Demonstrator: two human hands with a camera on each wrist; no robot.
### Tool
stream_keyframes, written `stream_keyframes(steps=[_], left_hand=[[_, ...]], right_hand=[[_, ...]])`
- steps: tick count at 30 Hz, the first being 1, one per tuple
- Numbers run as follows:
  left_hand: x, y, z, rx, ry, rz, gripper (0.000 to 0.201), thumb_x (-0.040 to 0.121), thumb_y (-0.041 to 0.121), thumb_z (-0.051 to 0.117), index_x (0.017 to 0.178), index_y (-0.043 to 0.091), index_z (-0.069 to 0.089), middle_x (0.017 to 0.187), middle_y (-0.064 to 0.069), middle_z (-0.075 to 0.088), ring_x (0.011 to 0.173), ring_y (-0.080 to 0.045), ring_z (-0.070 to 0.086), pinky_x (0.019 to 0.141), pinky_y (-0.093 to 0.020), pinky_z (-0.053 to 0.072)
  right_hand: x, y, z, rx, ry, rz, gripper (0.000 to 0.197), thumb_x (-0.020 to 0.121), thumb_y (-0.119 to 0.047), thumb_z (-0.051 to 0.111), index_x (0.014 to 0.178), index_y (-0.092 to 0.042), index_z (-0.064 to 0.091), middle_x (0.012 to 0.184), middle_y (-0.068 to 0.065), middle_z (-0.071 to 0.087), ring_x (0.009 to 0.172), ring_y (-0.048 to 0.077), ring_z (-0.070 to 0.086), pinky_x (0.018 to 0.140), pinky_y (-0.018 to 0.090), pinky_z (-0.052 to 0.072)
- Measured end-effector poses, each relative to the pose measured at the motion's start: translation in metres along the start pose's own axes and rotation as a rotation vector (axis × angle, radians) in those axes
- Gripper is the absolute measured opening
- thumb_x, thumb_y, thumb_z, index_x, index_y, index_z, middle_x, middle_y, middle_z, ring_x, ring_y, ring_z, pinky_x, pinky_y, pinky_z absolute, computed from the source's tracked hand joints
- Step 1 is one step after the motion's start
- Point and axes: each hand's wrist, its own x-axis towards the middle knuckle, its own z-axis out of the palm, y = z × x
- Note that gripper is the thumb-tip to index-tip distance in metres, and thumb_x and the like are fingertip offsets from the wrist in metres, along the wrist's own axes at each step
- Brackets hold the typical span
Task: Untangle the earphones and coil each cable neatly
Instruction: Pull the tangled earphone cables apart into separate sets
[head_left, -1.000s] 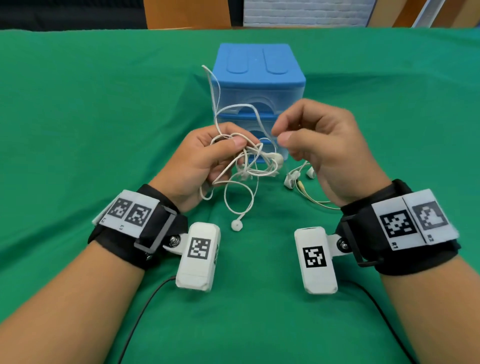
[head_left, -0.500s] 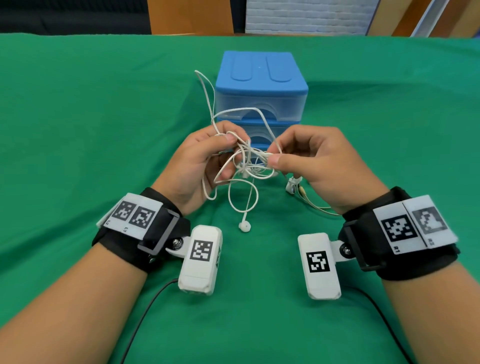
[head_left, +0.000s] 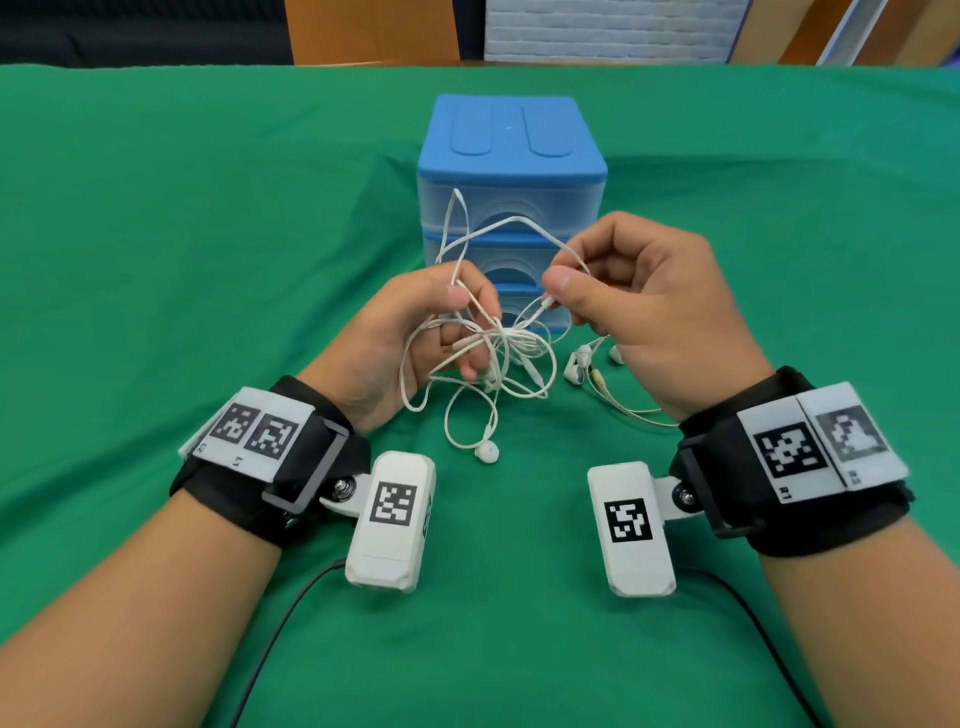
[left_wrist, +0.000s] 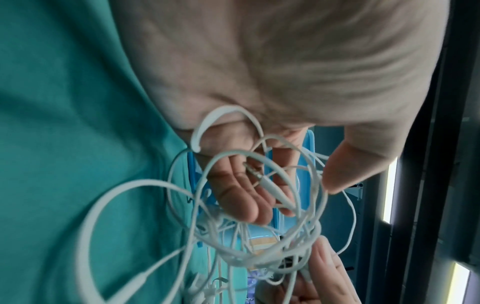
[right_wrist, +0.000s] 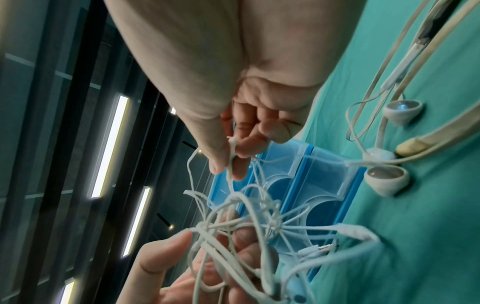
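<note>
A knot of white earphone cable (head_left: 498, 348) hangs between my two hands above the green cloth. My left hand (head_left: 441, 332) grips the tangle (left_wrist: 262, 242), thumb on top and fingers curled under. My right hand (head_left: 566, 296) pinches one strand of it (right_wrist: 231, 162) between thumb and forefinger, held slightly higher. One white earbud (head_left: 487, 452) dangles from a loop down to the cloth. A second earphone set lies on the cloth under my right hand: two white buds (head_left: 576, 366) (right_wrist: 387, 181) and a cream cable (head_left: 623, 410).
A blue three-drawer plastic box (head_left: 511, 208) stands just behind the hands, and cable loops rise in front of it. Green cloth (head_left: 208, 234) covers the table on all sides. Black leads (head_left: 280, 629) run from the wrist cameras toward me.
My right hand took a strand at the knot and has lifted it up and to the right. The tall cable loop on the left has sunk lower.
</note>
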Motion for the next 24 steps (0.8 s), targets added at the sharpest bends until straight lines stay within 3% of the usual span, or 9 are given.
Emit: stream_keyframes(steps=[3,9,15,17,20,22,24], left_hand=[[0.0017,-0.0023,-0.0008,0.009,0.012,0.018,0.015,0.079,0.005,0.051,0.093,0.001,0.056,0.078,-0.013,0.053,0.060,-0.019,0.056,0.062,-0.027,0.051],[0.0038,-0.0093,-0.0027,0.076,0.063,0.088,0.017,0.079,-0.002,0.064,0.093,0.007,0.060,0.085,-0.003,0.058,0.073,-0.013,0.060,0.073,-0.025,0.055],[0.0066,-0.0093,-0.0067,0.051,0.125,0.075,0.019,0.079,-0.004,0.059,0.089,0.011,0.065,0.083,-0.005,0.058,0.068,-0.014,0.060,0.069,-0.027,0.050],[0.0062,-0.0081,-0.0067,0.067,0.109,0.037,0.016,0.080,0.000,0.054,0.089,0.009,0.065,0.081,-0.006,0.056,0.066,-0.016,0.055,0.067,-0.030,0.044],[0.0051,-0.0068,-0.0040,0.088,0.081,-0.029,0.017,0.089,0.020,0.052,0.088,0.006,0.062,0.079,-0.007,0.056,0.064,-0.017,0.052,0.062,-0.029,0.041],[0.0055,-0.0077,-0.0031,0.141,0.096,-0.055,0.025,0.091,0.031,0.057,0.083,0.008,0.060,0.078,-0.009,0.053,0.062,-0.017,0.050,0.061,-0.029,0.040],[0.0060,-0.0099,-0.0023,0.214,0.093,-0.048,0.025,0.088,0.032,0.067,0.077,0.013,0.055,0.078,-0.011,0.046,0.063,-0.015,0.046,0.062,-0.028,0.041]], right_hand=[[-0.0007,0.0003,0.0002,-0.013,0.007,-0.010,0.013,0.084,-0.002,0.077,0.086,0.001,0.065,0.078,0.020,0.070,0.065,0.013,0.060,0.061,0.023,0.048],[-0.0014,0.0008,-0.0002,-0.001,0.006,-0.008,0.014,0.079,-0.001,0.081,0.083,0.002,0.067,0.074,0.005,0.068,0.063,0.012,0.059,0.061,0.021,0.049],[-0.0015,0.0024,-0.0012,-0.017,0.003,-0.008,0.006,0.082,0.004,0.075,0.087,0.003,0.073,0.082,0.023,0.071,0.070,0.018,0.062,0.069,0.030,0.054],[-0.0015,0.0024,-0.0013,-0.010,0.009,-0.010,0.007,0.082,0.005,0.074,0.088,0.003,0.073,0.084,0.022,0.072,0.071,0.018,0.063,0.071,0.029,0.055],[-0.0013,0.0028,-0.0013,0.017,0.016,-0.025,0.009,0.082,0.007,0.073,0.088,0.001,0.072,0.085,0.019,0.073,0.073,0.017,0.065,0.071,0.025,0.055],[-0.0008,0.0031,-0.0010,0.033,0.018,-0.039,0.010,0.081,0.008,0.072,0.087,0.001,0.072,0.085,0.021,0.073,0.075,0.019,0.066,0.072,0.025,0.055],[-0.0006,0.0030,-0.0004,0.049,0.009,-0.050,0.009,0.080,0.008,0.072,0.086,0.001,0.071,0.087,0.024,0.072,0.076,0.023,0.067,0.074,0.028,0.056]])
